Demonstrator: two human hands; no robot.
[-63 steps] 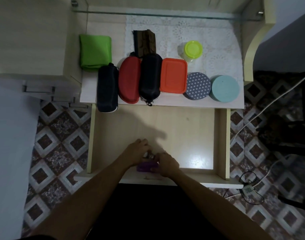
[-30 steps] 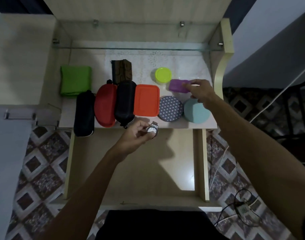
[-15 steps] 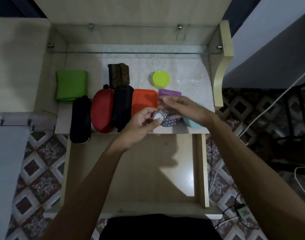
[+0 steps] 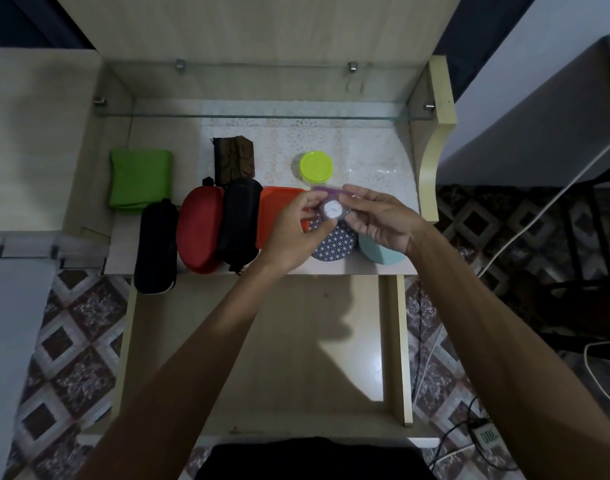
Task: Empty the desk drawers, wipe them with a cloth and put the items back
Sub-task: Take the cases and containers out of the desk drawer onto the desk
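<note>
The pulled-out wooden drawer (image 4: 262,358) holds nothing. Above the desk's front row, my left hand (image 4: 296,233) and my right hand (image 4: 379,220) meet around a small round white-faced object (image 4: 332,210), which both pinch at its edges. A purple case (image 4: 327,191) lies on the desk just behind it, partly hidden by my fingers. On the desk stand a black case (image 4: 156,245), a red case (image 4: 199,230), a second black case (image 4: 239,223), an orange box (image 4: 279,209), a patterned round tin (image 4: 334,242) and a teal round tin (image 4: 379,254).
A folded green cloth (image 4: 140,178) lies at the desk's left. A brown pouch (image 4: 233,159) and a jar with a yellow-green lid (image 4: 316,166) sit further back. A glass shelf (image 4: 262,114) spans the desk above. Cables (image 4: 469,434) trail on the tiled floor right.
My right hand set the purple case on the desk and came left. My left hand lifted the small round object from the drawer to the desk; both hands now hold it.
</note>
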